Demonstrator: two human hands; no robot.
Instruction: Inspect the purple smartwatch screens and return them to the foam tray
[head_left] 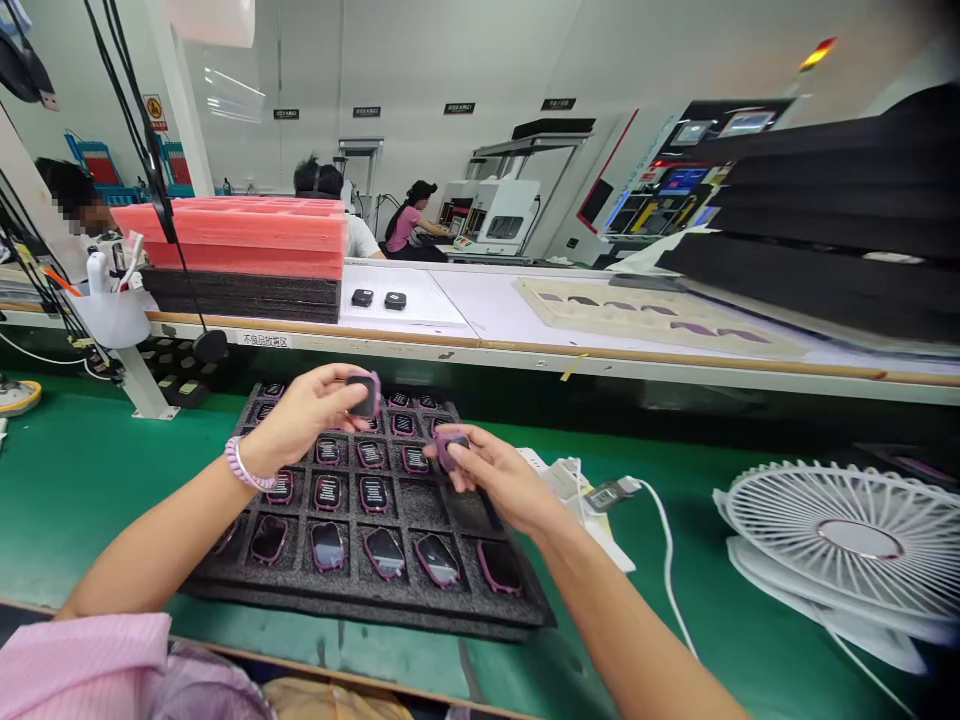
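Note:
Over the middle of a black foam tray [360, 590], my left hand [315, 415] grips a smartwatch body [364, 396] with a purple-pink frame and dark face. To its right, my right hand [491, 470] pinches another purple smartwatch body [450, 450], its thumb across the face. Below them the tray's square pockets hold several similar watch bodies. Those in the middle rows show white text on their screens, while the front row, such as this watch [385, 553], has dark glossy screens. Two pockets near my right hand hold no watch.
Behind the tray runs a shelf [480, 345] with two small black pieces, red foam trays [247, 235] and a beige tray [637, 312]. Black trays [825, 220] are stacked at right. A white fan [855, 540] and a cabled tester [609, 494] stand on the green bench. Several people work beyond.

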